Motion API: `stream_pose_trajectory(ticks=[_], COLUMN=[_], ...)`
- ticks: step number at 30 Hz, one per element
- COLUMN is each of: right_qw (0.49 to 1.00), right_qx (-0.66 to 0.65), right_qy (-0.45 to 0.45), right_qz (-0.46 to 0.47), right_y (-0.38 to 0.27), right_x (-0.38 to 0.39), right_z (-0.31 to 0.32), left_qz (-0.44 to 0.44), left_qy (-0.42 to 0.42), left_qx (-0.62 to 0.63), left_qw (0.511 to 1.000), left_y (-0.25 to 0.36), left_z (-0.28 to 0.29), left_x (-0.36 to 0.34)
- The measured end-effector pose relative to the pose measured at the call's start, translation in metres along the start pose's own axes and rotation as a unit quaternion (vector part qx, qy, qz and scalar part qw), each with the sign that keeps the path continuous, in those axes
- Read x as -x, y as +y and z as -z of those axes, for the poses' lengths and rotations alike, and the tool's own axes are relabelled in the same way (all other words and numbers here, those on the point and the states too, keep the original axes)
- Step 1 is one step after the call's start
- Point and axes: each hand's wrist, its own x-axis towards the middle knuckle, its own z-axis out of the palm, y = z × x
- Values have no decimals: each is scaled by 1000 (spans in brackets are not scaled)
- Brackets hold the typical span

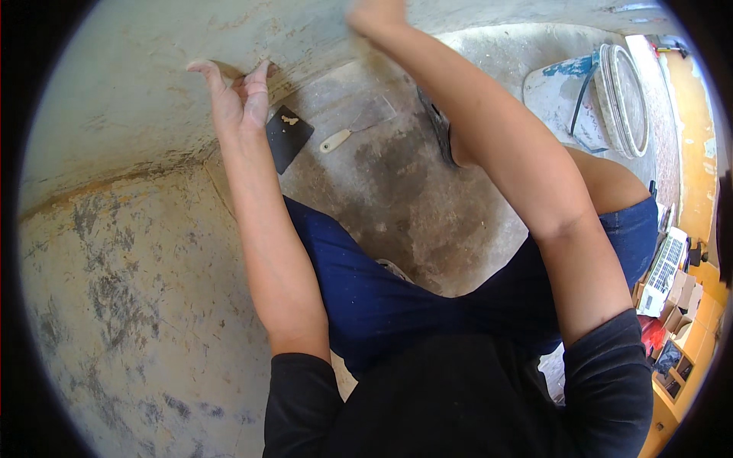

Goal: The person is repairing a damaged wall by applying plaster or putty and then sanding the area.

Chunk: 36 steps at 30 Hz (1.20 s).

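My left hand (240, 101) is raised at the base of the pale, stained wall (130, 84), its fingers apart and dusted white. Nothing shows in its grasp. My right hand (376, 14) is up at the top edge, next to the same wall. It is blurred and partly cut off, so its fingers are hidden. Close to my left wrist, on the concrete floor, lies a dark flat plate (287, 145) with a dab of cream-coloured paste on it. Beside that plate rests a putty knife (336, 140) with a cream handle and a wide, thin blade.
To the right stands a white bucket (561, 95), smeared with blue, with a dark handle. A white keyboard-like object (666, 263), cardboard boxes (682, 294) and orange shelving (706, 320) line the far right. A second mottled wall (137, 305) rises on my left. Damp patches darken the floor (427, 214).
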Motion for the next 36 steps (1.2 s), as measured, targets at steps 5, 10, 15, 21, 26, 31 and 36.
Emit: stream_pose_trajectory(ticks=[5, 10, 15, 21, 26, 31, 36], right_qw=[996, 989, 984, 979, 983, 979, 979], right_qx=[-32, -121, -68, -38, -53, -38, -38], right_qy=[-38, -82, -161, -198, -173, -193, -200], right_qz=[-71, 31, 33, -11, 24, 47, 5], right_y=[1, -123, -58, -89, -101, -104, -90], right_x=[-3, 63, 40, 50, 58, 54, 45], right_z=[27, 66, 81, 97, 115, 116, 129], left_qz=[-10, 0, 4, 0, -13, 7, -15], left_qy=[-6, 42, 62, 55, 51, 45, 25], left_qx=[-8, 7, 20, 19, 4, 22, 0], left_qw=[1000, 999, 998, 998, 999, 999, 1000], left_y=[-2, 20, 23, 15, 18, 14, 19], left_z=[8, 35, 31, 29, 35, 28, 32], left_x=[1, 2, 3, 5, 2, 5, 6])
